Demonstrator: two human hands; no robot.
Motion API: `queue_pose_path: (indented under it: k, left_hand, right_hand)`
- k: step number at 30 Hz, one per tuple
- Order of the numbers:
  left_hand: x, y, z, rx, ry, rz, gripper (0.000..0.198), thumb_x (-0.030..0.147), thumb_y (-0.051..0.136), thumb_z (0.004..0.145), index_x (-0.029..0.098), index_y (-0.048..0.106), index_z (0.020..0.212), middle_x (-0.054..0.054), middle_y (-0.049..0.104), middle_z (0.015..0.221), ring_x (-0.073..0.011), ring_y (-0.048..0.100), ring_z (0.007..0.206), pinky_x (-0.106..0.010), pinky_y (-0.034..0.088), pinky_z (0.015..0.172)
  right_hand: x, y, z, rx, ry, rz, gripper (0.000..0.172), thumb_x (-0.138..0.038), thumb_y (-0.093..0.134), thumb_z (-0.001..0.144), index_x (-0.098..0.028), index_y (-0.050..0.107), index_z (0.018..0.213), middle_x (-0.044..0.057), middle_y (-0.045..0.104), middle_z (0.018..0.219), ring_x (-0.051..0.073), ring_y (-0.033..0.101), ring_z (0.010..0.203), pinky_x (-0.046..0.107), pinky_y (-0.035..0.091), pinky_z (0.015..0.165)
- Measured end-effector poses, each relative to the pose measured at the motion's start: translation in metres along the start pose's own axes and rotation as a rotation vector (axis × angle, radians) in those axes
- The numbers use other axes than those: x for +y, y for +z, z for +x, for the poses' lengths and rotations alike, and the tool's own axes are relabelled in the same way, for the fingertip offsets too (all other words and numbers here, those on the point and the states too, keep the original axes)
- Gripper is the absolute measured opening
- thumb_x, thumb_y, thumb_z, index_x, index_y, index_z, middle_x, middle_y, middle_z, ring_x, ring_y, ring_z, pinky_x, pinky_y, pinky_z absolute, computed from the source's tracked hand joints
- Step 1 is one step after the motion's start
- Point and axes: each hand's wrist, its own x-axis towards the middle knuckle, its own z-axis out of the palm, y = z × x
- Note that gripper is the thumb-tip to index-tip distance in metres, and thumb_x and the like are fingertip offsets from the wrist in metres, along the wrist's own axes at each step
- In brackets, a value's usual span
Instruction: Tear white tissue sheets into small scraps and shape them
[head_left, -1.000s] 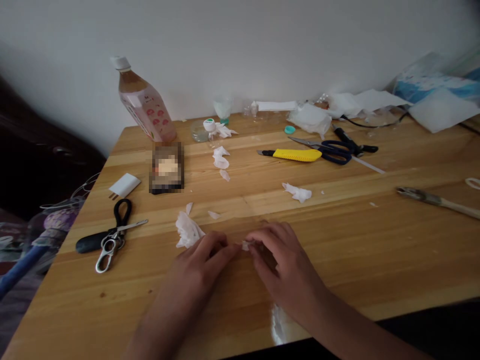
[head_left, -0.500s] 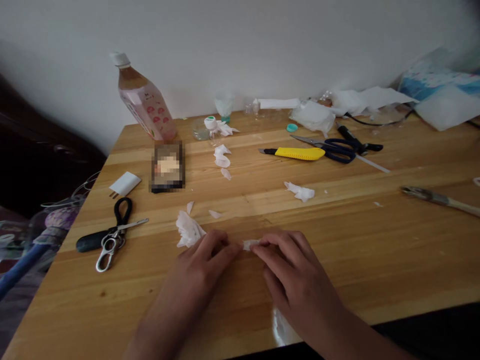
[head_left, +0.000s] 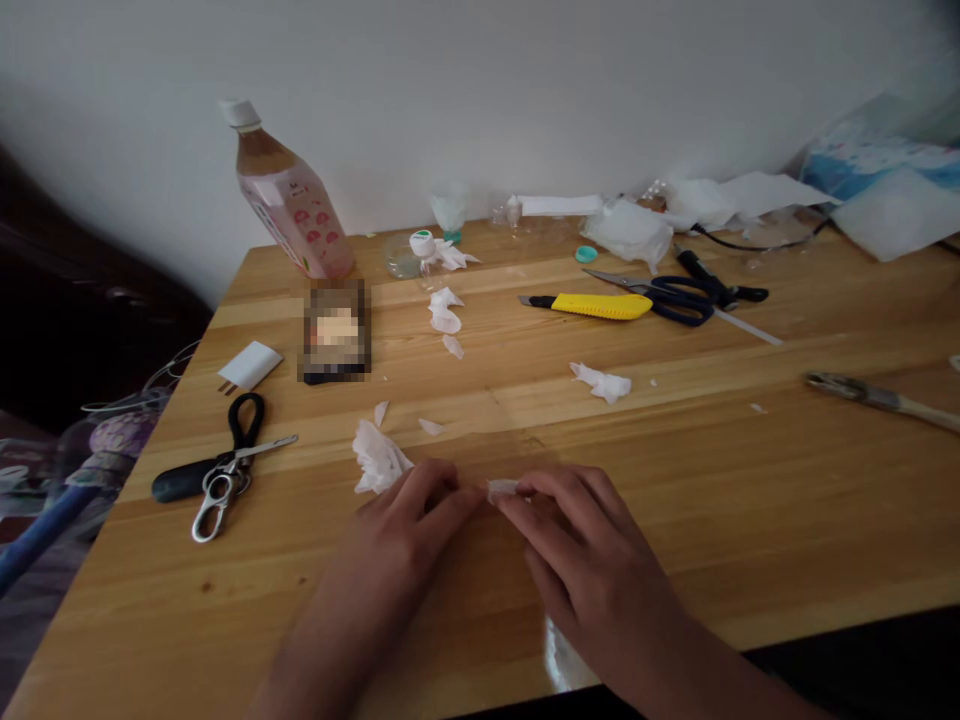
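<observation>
A small translucent whitish piece [head_left: 502,487] lies between my two hands near the front of the wooden table [head_left: 750,520]. My left hand [head_left: 412,530] has its thumb and fingers pressed together at the piece's left end. On the right end, my right hand [head_left: 592,540] grips with bent fingers. A crumpled white tissue [head_left: 377,458] sits just behind my left hand, with small torn scraps beside it. Partly under my right hand, a shiny clear plastic item [head_left: 562,660] rests at the front edge.
Behind are a yellow cutter [head_left: 604,306], dark-handled scissors [head_left: 682,300] and tissue scraps [head_left: 601,383]. A brush [head_left: 862,392] lies right. Leftward are keys [head_left: 217,495], a white charger [head_left: 251,366], a blurred-out dark-edged object [head_left: 335,332] and a tall bottle [head_left: 296,210].
The fingers of my right hand have shifted slightly on the small piece, and more of it shows between the hands. My left hand has barely moved.
</observation>
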Motion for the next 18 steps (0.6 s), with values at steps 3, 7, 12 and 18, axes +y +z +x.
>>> queue_pose_path:
  k: [3,7,12,18]
  left_hand:
    - [-0.0002,0.0001,0.0005,0.003,0.004,0.004,0.045,0.005,0.047,0.096,0.029,0.052,0.133,-0.007,0.057,0.118,-0.0226,0.064,0.098,-0.040,0.057,0.083]
    - [-0.0022,0.0023,-0.0008,0.032,0.013,-0.009,0.039,0.007,0.047,0.097,0.028,0.053,0.130,-0.006,0.057,0.117,-0.0218,0.064,0.096,-0.040,0.057,0.081]
    - [-0.0022,0.0028,-0.0018,0.040,0.019,-0.006,0.040,0.008,0.048,0.098,0.029,0.054,0.131,-0.005,0.056,0.116,-0.0208,0.064,0.095,-0.038,0.057,0.080]
    - [-0.0020,0.0016,-0.0018,0.025,0.001,-0.012,0.040,0.007,0.049,0.097,0.031,0.055,0.129,-0.005,0.056,0.118,-0.0207,0.064,0.099,-0.039,0.056,0.082]
  right_hand:
    - [0.0007,-0.0003,-0.0004,0.009,-0.007,-0.022,0.033,-0.001,0.048,0.094,-0.011,0.068,0.119,0.013,0.065,0.108,0.026,0.051,0.097,0.045,0.049,0.085]
    - [0.0026,-0.0002,-0.0011,0.006,0.015,-0.039,0.030,-0.003,0.049,0.093,-0.012,0.070,0.112,0.012,0.067,0.107,0.026,0.053,0.096,0.045,0.050,0.085]
    - [0.0015,-0.0014,-0.0006,0.038,0.006,-0.012,0.031,-0.004,0.048,0.095,-0.011,0.070,0.116,0.011,0.068,0.108,0.024,0.054,0.097,0.043,0.050,0.088]
    - [0.0001,0.0018,-0.0047,0.012,-0.041,-0.095,0.032,-0.007,0.048,0.098,-0.015,0.071,0.120,0.012,0.068,0.112,0.026,0.055,0.101,0.044,0.051,0.086]
